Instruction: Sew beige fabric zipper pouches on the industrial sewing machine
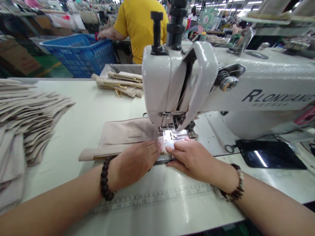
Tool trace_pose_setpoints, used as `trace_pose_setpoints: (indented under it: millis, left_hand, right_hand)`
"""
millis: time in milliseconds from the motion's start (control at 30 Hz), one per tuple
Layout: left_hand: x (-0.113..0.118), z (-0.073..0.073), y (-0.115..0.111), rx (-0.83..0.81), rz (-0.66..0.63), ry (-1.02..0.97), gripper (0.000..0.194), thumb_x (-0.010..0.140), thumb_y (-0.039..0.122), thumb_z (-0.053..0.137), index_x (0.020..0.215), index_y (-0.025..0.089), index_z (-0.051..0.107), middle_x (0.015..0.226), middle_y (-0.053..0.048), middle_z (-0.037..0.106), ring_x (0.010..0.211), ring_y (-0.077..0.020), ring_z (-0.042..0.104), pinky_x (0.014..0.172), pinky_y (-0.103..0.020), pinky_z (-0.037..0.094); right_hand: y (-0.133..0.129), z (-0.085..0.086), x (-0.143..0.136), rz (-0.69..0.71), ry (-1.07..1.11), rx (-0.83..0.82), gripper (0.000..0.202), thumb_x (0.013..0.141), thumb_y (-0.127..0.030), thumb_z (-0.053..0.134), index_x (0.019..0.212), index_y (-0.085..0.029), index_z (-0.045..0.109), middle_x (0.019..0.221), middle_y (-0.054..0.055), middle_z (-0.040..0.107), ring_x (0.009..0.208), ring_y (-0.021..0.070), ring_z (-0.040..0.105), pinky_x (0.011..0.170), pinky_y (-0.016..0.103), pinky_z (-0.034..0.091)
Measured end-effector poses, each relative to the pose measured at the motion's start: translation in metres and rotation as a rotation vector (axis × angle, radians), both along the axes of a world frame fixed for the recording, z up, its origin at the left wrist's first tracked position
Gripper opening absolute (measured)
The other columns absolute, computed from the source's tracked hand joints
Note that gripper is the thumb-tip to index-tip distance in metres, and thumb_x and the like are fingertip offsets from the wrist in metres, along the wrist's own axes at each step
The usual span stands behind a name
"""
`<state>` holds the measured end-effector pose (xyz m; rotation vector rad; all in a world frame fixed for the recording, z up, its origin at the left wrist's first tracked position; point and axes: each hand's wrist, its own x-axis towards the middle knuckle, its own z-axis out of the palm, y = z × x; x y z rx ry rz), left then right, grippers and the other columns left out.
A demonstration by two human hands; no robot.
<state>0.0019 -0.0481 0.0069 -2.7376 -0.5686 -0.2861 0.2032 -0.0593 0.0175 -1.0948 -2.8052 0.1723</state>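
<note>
A beige fabric piece [118, 131] with a small stitched label lies under the needle area of the white sewing machine [157, 82]. Along its near side runs a folded strip with a gold-coloured zipper edge [100, 157]. My left hand [136, 160] is closed on the near edge of this fabric, fingers together close to the presser foot [161, 131]; its thumb is hidden. Just right of the needle, my right hand [189, 155] has curled fingers at the lit metal needle plate [169, 136]. What its fingertips hold, if anything, is hidden.
Stacked beige fabric pieces [36, 114] cover the table's left. Zippered pieces [120, 83] lie behind the machine head. A black phone [270, 154] and scissors handle [230, 148] are at right. Beyond are a blue basket [81, 54] and a person in a yellow shirt [140, 26].
</note>
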Motion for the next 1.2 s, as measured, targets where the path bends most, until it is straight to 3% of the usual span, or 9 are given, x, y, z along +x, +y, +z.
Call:
trace_pose_setpoints:
  millis: [333,567,1000,1200]
  left_hand:
    - [0.003,0.001,0.012,-0.184,0.085,0.087,0.032,0.081,0.003,0.037,0.110,0.005,0.052,0.111,-0.012,0.058,0.105,-0.0171,0.052,0.094,-0.026,0.038]
    - [0.010,0.008,0.020,-0.295,0.164,0.073,0.027,0.081,0.003,0.043,0.103,0.009,0.057,0.102,-0.007,0.061,0.093,-0.0154,0.057,0.085,-0.024,0.044]
    - [0.010,0.010,0.025,-0.235,0.164,0.052,0.028,0.080,0.001,0.043,0.103,0.009,0.057,0.103,-0.007,0.062,0.095,-0.0147,0.057,0.085,-0.023,0.044]
    - [0.009,0.006,0.028,-0.267,0.155,0.089,0.030,0.080,0.002,0.044,0.107,0.010,0.055,0.109,-0.006,0.060,0.100,-0.0146,0.055,0.090,-0.023,0.041]
  right_hand:
    - [0.005,0.000,-0.005,-0.114,-0.041,0.015,0.027,0.085,-0.036,0.046,0.096,-0.014,0.057,0.073,0.004,0.057,0.064,0.0146,0.048,0.057,0.027,0.028]
    - [0.010,-0.003,-0.006,-0.212,-0.090,-0.021,0.032,0.087,-0.040,0.041,0.104,-0.017,0.055,0.078,0.007,0.059,0.071,0.0174,0.051,0.057,0.026,0.030]
    - [0.013,-0.005,-0.005,-0.245,-0.061,-0.042,0.038,0.085,-0.040,0.044,0.114,-0.017,0.051,0.081,0.007,0.060,0.074,0.0187,0.053,0.061,0.028,0.033]
    - [0.013,-0.004,-0.005,-0.234,-0.055,-0.036,0.034,0.084,-0.040,0.045,0.108,-0.017,0.054,0.079,0.006,0.059,0.071,0.0166,0.051,0.060,0.026,0.032]
